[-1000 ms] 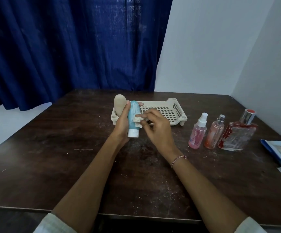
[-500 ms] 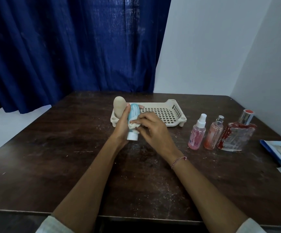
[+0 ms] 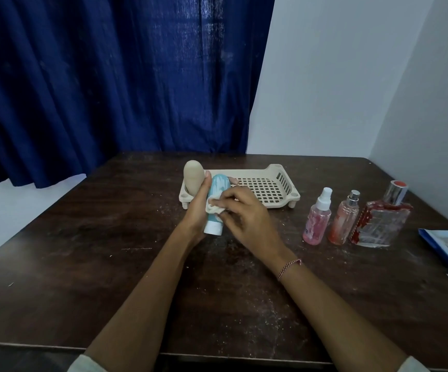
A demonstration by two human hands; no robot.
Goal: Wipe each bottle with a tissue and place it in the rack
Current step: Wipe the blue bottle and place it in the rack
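Gripping bottle (image 3: 218, 187) in left hand (image 3: 196, 213), pressing pinched tissue (image 3: 213, 208) on it with right hand (image 3: 247, 220), above speckled dark table (image 3: 83, 264) before blue curtain (image 3: 110, 89).

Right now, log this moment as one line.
step: wiping blue tube | left hand: holds tube | right hand: pinches tissue | rack: beige bottle inside | table: three bottles waiting

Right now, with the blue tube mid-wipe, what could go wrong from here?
The left hand alone grips the blue tube, cap down; the right hand rubbing the tissue on it could push it loose.
The beige bottle stands upright at the left end of the rack, just behind that hand; setting the tube in could knock it over.
The pink spray bottle, peach bottle and square glass bottle stand close together; lifting one may tip a neighbour.
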